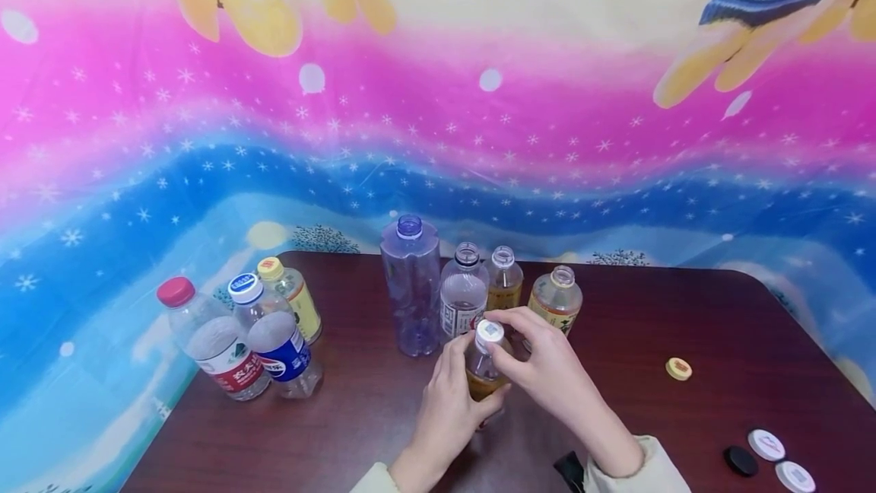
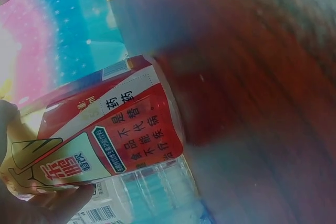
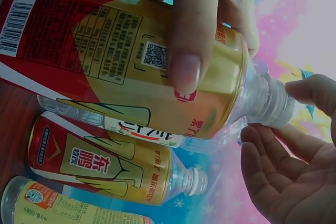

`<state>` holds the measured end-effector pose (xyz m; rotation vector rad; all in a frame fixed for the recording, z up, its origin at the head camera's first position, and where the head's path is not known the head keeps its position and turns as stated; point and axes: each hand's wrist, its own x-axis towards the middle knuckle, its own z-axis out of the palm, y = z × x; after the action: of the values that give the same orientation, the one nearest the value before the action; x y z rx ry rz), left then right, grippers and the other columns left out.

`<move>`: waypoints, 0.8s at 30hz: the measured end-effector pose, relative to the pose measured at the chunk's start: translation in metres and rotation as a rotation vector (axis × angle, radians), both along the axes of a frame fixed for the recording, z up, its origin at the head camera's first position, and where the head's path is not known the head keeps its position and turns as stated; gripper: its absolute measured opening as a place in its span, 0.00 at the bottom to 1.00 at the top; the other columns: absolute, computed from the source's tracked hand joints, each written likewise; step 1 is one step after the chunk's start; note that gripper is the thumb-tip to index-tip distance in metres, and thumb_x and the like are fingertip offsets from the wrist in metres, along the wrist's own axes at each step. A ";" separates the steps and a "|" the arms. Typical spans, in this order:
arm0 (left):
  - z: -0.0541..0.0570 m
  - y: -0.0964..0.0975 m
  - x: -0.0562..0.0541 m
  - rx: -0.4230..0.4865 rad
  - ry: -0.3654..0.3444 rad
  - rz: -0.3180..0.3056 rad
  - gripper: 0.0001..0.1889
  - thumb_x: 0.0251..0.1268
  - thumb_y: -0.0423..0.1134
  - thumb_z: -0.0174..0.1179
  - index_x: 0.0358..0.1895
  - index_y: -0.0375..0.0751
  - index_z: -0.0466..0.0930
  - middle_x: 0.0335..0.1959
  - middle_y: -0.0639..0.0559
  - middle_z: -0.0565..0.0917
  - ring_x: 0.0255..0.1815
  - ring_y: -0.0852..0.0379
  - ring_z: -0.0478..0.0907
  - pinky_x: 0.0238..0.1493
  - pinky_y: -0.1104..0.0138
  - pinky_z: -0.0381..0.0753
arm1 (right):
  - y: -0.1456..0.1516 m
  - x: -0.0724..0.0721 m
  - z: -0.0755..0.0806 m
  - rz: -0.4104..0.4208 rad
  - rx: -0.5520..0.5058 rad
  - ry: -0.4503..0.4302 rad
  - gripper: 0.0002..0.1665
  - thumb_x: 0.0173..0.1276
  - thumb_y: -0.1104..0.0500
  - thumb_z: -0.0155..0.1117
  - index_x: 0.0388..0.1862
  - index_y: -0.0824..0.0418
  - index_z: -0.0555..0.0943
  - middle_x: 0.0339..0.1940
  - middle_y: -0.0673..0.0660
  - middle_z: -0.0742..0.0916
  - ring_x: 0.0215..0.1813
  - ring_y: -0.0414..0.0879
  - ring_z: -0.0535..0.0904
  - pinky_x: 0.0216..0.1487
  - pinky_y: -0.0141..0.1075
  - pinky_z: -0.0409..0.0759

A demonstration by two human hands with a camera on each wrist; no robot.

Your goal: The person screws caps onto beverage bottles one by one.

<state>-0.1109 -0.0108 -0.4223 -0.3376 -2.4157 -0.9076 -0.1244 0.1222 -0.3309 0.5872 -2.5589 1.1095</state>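
Note:
In the head view my left hand [image 1: 443, 402] grips the body of a plastic drink bottle [image 1: 483, 385] that stands upright at the table's middle. Its red and gold label [image 2: 105, 124] fills much of the left wrist view. My right hand [image 1: 557, 367] comes in from the right and pinches the white cap [image 1: 490, 332] on the bottle's neck between thumb and fingers. In the right wrist view, the left thumb lies across the gold part of the label, and right fingertips [image 3: 300, 90] touch the cap's side.
Uncapped bottles stand just behind: a tall purple one [image 1: 413, 295], a clear one [image 1: 464, 299], a gold-labelled one [image 1: 505, 291] and a yellow-labelled one [image 1: 556, 299]. Capped bottles [image 1: 280, 348] group at left. Loose caps, yellow [image 1: 679, 369], black [image 1: 741, 461] and white [image 1: 766, 445], lie at right.

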 end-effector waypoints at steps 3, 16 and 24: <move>0.000 -0.001 0.000 -0.003 -0.015 -0.006 0.43 0.42 0.48 0.76 0.62 0.42 0.63 0.52 0.49 0.77 0.49 0.53 0.79 0.42 0.59 0.83 | 0.000 0.000 0.001 -0.015 0.007 -0.015 0.18 0.56 0.65 0.69 0.47 0.58 0.83 0.39 0.49 0.85 0.37 0.41 0.77 0.37 0.30 0.77; 0.000 0.000 0.000 0.005 -0.040 -0.011 0.43 0.43 0.47 0.76 0.63 0.42 0.62 0.53 0.48 0.76 0.51 0.52 0.78 0.44 0.58 0.83 | -0.001 -0.003 0.001 -0.030 -0.006 -0.072 0.20 0.53 0.63 0.73 0.45 0.61 0.79 0.37 0.52 0.83 0.36 0.42 0.77 0.38 0.32 0.78; -0.002 -0.001 0.000 0.001 0.014 -0.010 0.44 0.40 0.47 0.77 0.62 0.42 0.63 0.52 0.48 0.77 0.51 0.53 0.79 0.42 0.59 0.84 | 0.004 -0.002 -0.003 0.117 -0.051 -0.061 0.22 0.63 0.63 0.65 0.57 0.61 0.78 0.50 0.53 0.84 0.48 0.40 0.79 0.48 0.36 0.82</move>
<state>-0.1114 -0.0117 -0.4239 -0.3549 -2.4028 -0.9078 -0.1263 0.1261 -0.3340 0.7085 -2.5678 1.2453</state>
